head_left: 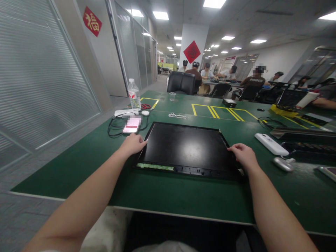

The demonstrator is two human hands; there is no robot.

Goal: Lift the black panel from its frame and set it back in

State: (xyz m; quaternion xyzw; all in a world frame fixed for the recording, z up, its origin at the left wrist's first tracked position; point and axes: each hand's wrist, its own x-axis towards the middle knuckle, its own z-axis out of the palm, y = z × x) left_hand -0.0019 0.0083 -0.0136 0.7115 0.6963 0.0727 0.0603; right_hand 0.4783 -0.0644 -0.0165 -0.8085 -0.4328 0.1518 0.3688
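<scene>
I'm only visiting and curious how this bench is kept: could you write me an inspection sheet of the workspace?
Surface: green tabletop, with yellow tape lines.
Things in hand: black-framed display panel; green circuit board along its near edge.
Clutter: phone, water bottle, plastic cup, among others.
Hands: left hand at the panel's left edge, right hand at its right; grip firmness unclear.
Cables: black cables beside the phone; more at right.
Surroundings: seated people, black chair.

Soft glare (whitish) on panel (pixel 187 148)
</scene>
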